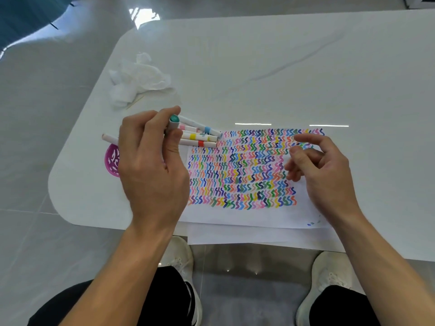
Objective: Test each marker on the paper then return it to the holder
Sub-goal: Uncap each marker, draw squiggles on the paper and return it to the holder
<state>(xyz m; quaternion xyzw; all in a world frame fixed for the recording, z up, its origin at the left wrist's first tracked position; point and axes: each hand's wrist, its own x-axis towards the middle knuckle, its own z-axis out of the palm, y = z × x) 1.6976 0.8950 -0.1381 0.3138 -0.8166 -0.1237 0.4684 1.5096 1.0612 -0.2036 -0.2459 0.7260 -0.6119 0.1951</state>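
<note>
This is a plain indoor room, though whether home or office cannot be told. A white surface with rounded corners stands on a glossy floor of large pale tiles. On it lie a paper covered in coloured squiggles and a crumpled tissue.

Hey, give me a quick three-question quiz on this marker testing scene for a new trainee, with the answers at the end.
1. True or false: the right hand is holding a marker.
2. Which hand grips the bundle of white-barrelled markers? A) the left hand B) the right hand C) neither hand
3. Short answer: what colour is the perforated round plastic holder that is partly hidden under the left hand?

Key: 1 false, its fingers are loosely curled above the paper and hold nothing. 2 A. 3 purple.
</note>
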